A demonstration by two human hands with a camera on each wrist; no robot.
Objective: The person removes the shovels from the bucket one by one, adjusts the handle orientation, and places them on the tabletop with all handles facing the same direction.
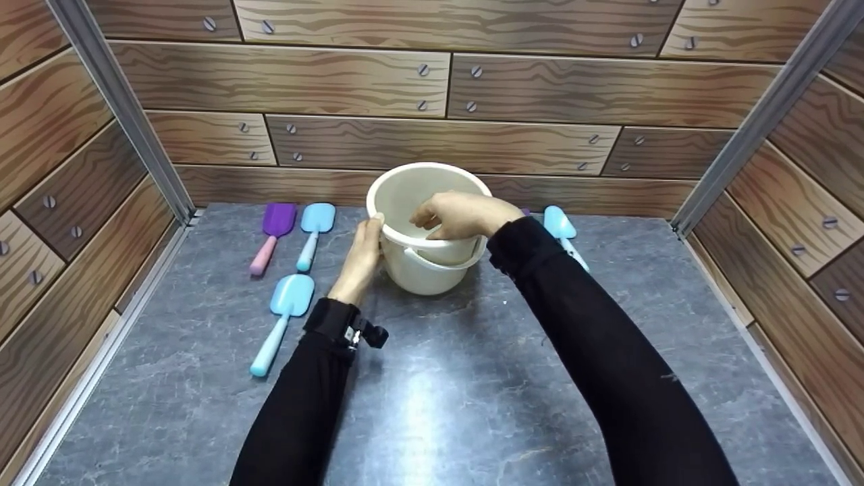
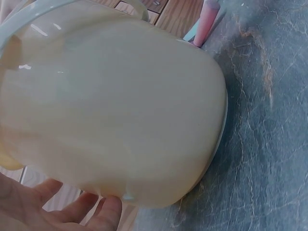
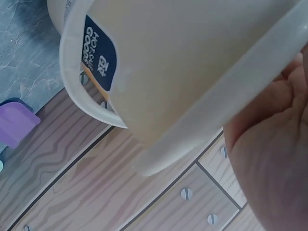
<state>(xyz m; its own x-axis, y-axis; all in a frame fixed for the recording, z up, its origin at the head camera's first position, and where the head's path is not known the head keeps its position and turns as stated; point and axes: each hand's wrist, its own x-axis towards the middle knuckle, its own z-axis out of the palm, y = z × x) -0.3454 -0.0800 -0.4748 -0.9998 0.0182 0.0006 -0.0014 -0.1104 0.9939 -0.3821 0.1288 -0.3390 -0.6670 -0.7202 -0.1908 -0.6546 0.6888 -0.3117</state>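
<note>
Bucket [image 1: 418,275] of smooth cream plastic, glossy and round-walled, tapers from a thick rolled rim to a narrower base. A pale bail [image 1: 442,266] curves across its front wall, and the right wrist view shows a dark blue label [image 3: 99,55] with white lettering. It stands upright on the tabletop [image 1: 418,405], just inside twelve o'clock near the wood-print panels [image 1: 351,81], mouth up, its long axis vertical and the bail hanging toward six o'clock.

The left hand [image 1: 362,256] touches the rim and outer wall at the bucket's nine o'clock, its grip fairly wide, fingers laid along the plastic. The right hand [image 1: 466,210] comes over the rim from three o'clock and dips inside, its grip loose, with a gap between thumb and fingers.

Around them the grey surface looks marbled and veined. At the bucket's nine o'clock lie a purple scoop [image 1: 278,221] with a pink handle and a blue scoop [image 1: 316,219]; at eight, another blue scoop [image 1: 292,295]. Their flat blades point roughly to one o'clock. At three, a light blue scoop [image 1: 559,224] points to eleven.
</note>
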